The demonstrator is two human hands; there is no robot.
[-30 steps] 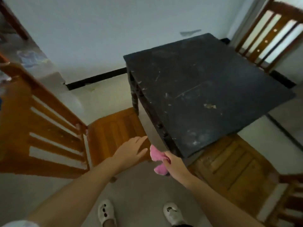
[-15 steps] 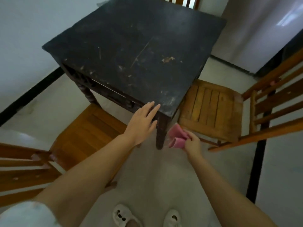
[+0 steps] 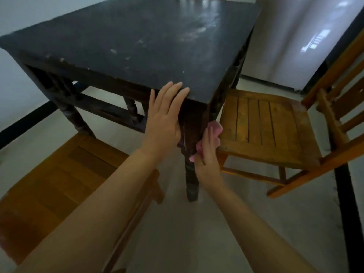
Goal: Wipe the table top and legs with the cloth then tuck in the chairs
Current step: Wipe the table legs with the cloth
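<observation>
The far edge of the table (image 3: 149,42) was cut off at the top of the frame, and only slivers of a chair back showed beyond it. The chair at lower left (image 3: 59,174) lost its seat behind the left forearm, and the chair on the right (image 3: 264,125) ran out of the frame at its backrest. The fingers of the right hand (image 3: 207,154) were partly hidden behind the near table leg (image 3: 191,154), so how far they wrapped round it could not be told.

That leg stood upright, its long axis running from the table's near corner down to the floor at mid-frame. The pink cloth (image 3: 214,133) was bunched against the leg's right side, just below the tabletop, gripped by the right hand with the fingers curled over it. The left hand (image 3: 163,115) lay flat, fingers straight and together, tips on the table's near edge, palm against the side rail, holding nothing.

Half a second before, the cloth had hung clear of the leg, lower and to its right; now it was pressed on the wood, and the view had dropped closer to the table.
</observation>
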